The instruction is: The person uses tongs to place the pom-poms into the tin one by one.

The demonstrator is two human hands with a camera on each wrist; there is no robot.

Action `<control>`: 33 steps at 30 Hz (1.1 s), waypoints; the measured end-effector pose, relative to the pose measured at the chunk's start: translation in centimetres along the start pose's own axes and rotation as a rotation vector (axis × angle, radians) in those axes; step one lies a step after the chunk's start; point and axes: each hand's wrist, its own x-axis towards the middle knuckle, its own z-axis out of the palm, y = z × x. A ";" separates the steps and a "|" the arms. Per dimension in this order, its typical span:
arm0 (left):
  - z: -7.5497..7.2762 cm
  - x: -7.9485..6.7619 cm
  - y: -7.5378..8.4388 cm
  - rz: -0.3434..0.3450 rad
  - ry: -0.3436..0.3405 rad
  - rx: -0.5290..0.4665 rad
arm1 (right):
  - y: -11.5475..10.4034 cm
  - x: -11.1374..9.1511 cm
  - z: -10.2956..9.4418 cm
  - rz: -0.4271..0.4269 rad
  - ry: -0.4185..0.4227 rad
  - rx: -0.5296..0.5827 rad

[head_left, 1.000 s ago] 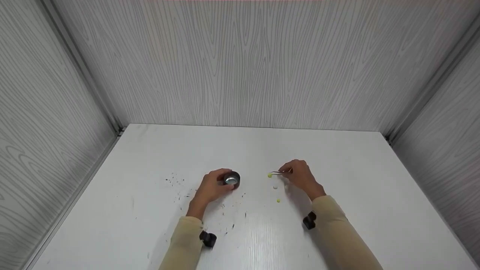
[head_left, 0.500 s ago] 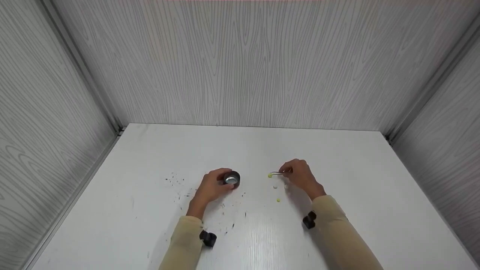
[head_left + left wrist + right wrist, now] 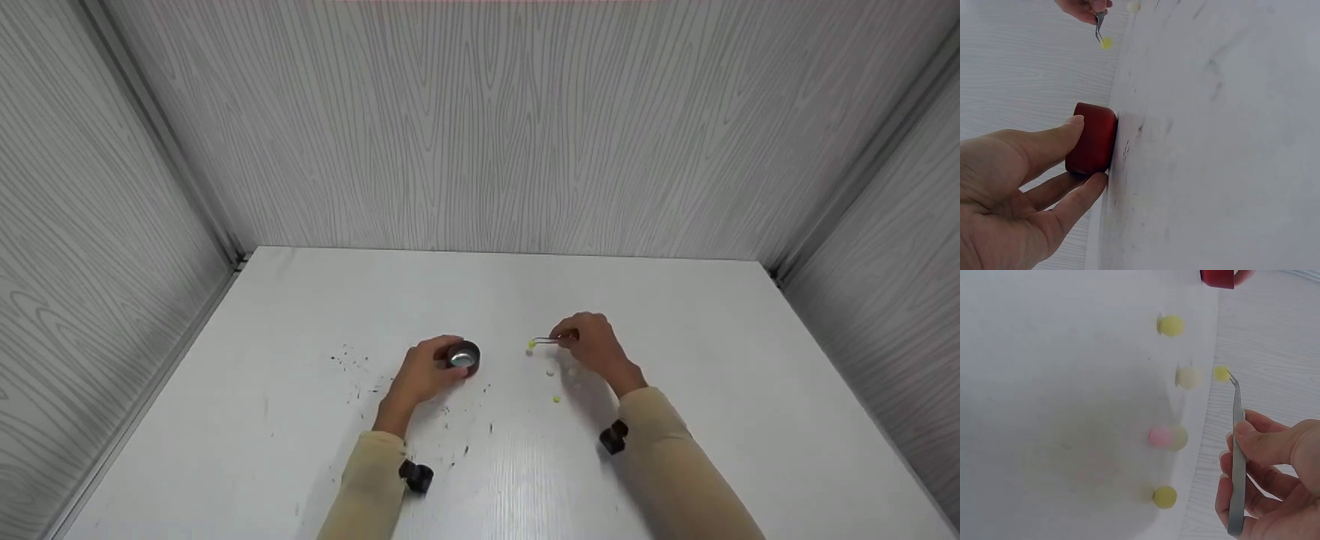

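My left hand (image 3: 424,375) holds a small red metal cup (image 3: 1092,139) between thumb and fingers on the white table. Its shiny inside shows in the head view. In my right hand (image 3: 596,346) is a pair of bent-tip tweezers (image 3: 1238,455), gripped by thumb and fingers. At the tweezer tips is a small yellow ball (image 3: 1221,373), raised above the table, right of the cup. Below it lie a cream ball (image 3: 1189,377), another yellow ball (image 3: 1171,325), a pink ball (image 3: 1159,436) against a pale one (image 3: 1179,439), and a darker yellow ball (image 3: 1165,496).
Dark specks and scuffs (image 3: 352,358) mark the white table (image 3: 262,330) around the left hand. Grey wood-grain panels (image 3: 480,127) enclose the back and both sides. A black wrist camera (image 3: 416,477) sits on the left sleeve, another (image 3: 613,437) on the right.
My right hand has moved slightly up and left, lifting the yellow ball with the tweezers. A pale ball now shows just below the tips. The left hand and cup stay in place.
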 end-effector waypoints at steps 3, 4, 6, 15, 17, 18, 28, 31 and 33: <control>0.1 0.0 0.0 -0.006 -0.002 -0.002 | -0.4 0.1 0.1 -0.007 0.004 0.010; 0.1 0.0 0.0 -0.008 -0.002 0.000 | -0.5 0.1 0.1 -0.008 0.003 0.016; 0.1 0.1 0.0 -0.011 -0.005 0.003 | -0.8 0.2 0.2 -0.015 0.004 0.026; 0.1 0.1 0.0 -0.016 -0.002 0.000 | -2.2 0.5 0.6 -0.044 0.003 0.076; 0.1 0.1 0.0 -0.013 -0.001 -0.003 | -2.6 0.6 0.8 -0.045 -0.003 0.084; 0.1 0.1 -0.1 -0.010 0.000 -0.002 | -2.7 0.7 0.8 -0.043 -0.007 0.087; 0.2 0.2 -0.1 -0.023 0.008 -0.010 | -4.6 1.2 2.0 -0.019 -0.021 0.081; 0.2 0.2 -0.1 -0.029 0.007 -0.014 | -5.0 1.2 2.3 -0.013 -0.026 0.076; 0.3 0.2 -0.2 -0.029 0.005 -0.014 | -5.3 1.3 2.5 -0.009 -0.031 0.081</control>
